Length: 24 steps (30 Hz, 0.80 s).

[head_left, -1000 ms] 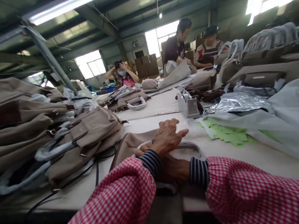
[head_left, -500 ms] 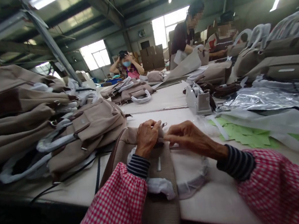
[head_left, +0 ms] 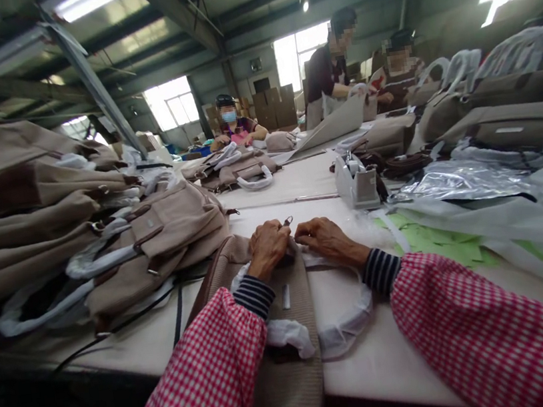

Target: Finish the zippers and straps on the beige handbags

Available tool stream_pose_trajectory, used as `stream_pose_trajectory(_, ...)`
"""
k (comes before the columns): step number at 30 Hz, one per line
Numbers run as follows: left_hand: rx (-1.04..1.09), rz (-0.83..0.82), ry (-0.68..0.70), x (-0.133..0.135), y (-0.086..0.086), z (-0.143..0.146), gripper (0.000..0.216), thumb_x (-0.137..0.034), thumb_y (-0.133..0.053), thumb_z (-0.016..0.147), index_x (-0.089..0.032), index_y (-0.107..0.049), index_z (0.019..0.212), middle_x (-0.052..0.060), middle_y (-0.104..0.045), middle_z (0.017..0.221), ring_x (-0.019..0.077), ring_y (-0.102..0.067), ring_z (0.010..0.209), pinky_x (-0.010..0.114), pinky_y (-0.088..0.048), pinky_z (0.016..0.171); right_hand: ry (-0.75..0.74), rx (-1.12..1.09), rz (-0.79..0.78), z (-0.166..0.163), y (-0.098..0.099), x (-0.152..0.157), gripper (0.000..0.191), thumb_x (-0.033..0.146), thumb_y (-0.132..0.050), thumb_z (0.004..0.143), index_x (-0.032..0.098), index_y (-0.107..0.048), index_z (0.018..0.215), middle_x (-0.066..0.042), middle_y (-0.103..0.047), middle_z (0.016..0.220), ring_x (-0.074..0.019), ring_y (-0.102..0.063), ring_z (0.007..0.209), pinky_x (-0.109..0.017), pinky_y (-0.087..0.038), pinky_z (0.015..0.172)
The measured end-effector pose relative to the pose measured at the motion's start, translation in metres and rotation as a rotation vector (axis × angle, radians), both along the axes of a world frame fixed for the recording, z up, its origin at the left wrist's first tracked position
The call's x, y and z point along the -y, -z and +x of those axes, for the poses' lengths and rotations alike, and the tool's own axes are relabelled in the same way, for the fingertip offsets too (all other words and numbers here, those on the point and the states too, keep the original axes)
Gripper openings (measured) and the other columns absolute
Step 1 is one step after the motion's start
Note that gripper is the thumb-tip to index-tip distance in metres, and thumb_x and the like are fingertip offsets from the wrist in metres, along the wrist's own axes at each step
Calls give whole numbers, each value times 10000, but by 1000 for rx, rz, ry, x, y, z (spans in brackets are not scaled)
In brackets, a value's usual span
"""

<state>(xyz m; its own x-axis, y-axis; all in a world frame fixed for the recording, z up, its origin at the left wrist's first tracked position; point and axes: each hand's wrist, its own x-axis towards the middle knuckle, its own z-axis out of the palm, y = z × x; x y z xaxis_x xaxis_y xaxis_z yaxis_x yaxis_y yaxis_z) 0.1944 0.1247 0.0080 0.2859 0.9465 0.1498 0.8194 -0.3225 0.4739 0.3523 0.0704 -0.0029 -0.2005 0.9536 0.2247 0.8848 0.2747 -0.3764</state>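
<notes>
A beige ribbed handbag (head_left: 297, 388) lies on the table in front of me, its length pointing away. My left hand (head_left: 270, 247) is closed on the bag's far end, near a small metal clasp (head_left: 288, 220) that sticks up there. Just to the right, my right hand (head_left: 330, 239) has its fingers bent and pinched together close to that same end. What sits between those fingertips is too small to make out. One wrapped handle (head_left: 350, 330) of the bag curves out over the table, and another white-wrapped handle (head_left: 290, 337) rests on its side.
Beige bags (head_left: 163, 225) are piled high on my left. A white tape dispenser (head_left: 357, 181) stands ahead to the right, near green paper pieces (head_left: 438, 240) and clear plastic (head_left: 465, 179). More bags (head_left: 517, 122) line the right side. Several people work across the table (head_left: 309, 181).
My right hand has drawn in lower beside the bag's end, its forearm shifting left. The left hand stays on the bag. The masked person opposite has lowered both hands from the head.
</notes>
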Motion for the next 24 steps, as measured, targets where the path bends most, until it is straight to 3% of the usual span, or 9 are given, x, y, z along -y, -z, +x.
stream_pose_trajectory(4,92,-9,22,-8,0,-9,295,-338,-526,876,-195,-614,633,55,-664,714,214,-611,769,307,-384,657,-35,12,44,-1,-12,15,211,191,-518,1004,171,-718,939,-74,-735,980,-182,-639,888,-271,-401,805)
stream_pose_trajectory(10,189,-51,14,-20,8,-18,355,-362,-542,971,-170,-582,674,-21,-538,624,126,-497,588,261,-396,582,-325,31,70,-4,-8,73,184,42,-503,903,173,-605,824,-58,-677,886,-164,-571,773,-268,-385,724)
stream_pose_trajectory(14,185,-20,-45,-26,10,-17,345,-391,-614,984,-159,-605,729,-20,-580,675,142,-563,648,286,-479,666,-520,-71,61,-12,9,110,170,53,-496,900,183,-563,813,-45,-641,836,-152,-522,704,-262,-370,649)
stream_pose_trajectory(18,175,122,-79,-14,2,-6,188,-264,-617,919,-170,-652,761,56,-670,778,246,-643,876,356,-500,805,-545,-217,23,-12,19,114,175,174,-501,1006,171,-580,850,-36,-637,822,-147,-563,729,-254,-411,692)
stream_pose_trajectory(20,174,224,-16,4,-7,-2,75,-193,-621,895,-179,-685,931,83,-714,1011,272,-611,1095,394,-481,971,-545,-240,20,-10,21,110,185,205,-501,1026,163,-594,871,-41,-641,835,-150,-575,745,-258,-421,708)
stream_pose_trajectory(21,162,263,60,16,-13,-2,140,-154,-618,887,-191,-687,1003,79,-710,1111,266,-578,1174,400,-454,1041,-540,-238,28,-10,21,109,190,209,-497,1029,159,-599,877,-44,-642,839,-151,-574,741,-261,-421,703)
stream_pose_trajectory(23,75,280,339,42,-24,-8,219,-93,-604,884,-218,-695,1039,46,-707,1165,239,-560,1199,374,-432,1089,-528,-233,43,-8,22,109,195,211,-490,1032,154,-611,890,-52,-649,849,-154,-576,737,-268,-421,697)
stream_pose_trajectory(24,-25,257,566,55,-28,-15,235,-69,-570,900,-217,-700,1028,42,-712,1139,232,-574,1158,366,-444,1067,-523,-235,52,-8,23,109,194,208,-489,1031,154,-617,897,-56,-657,855,-157,-580,740,-272,-423,702)
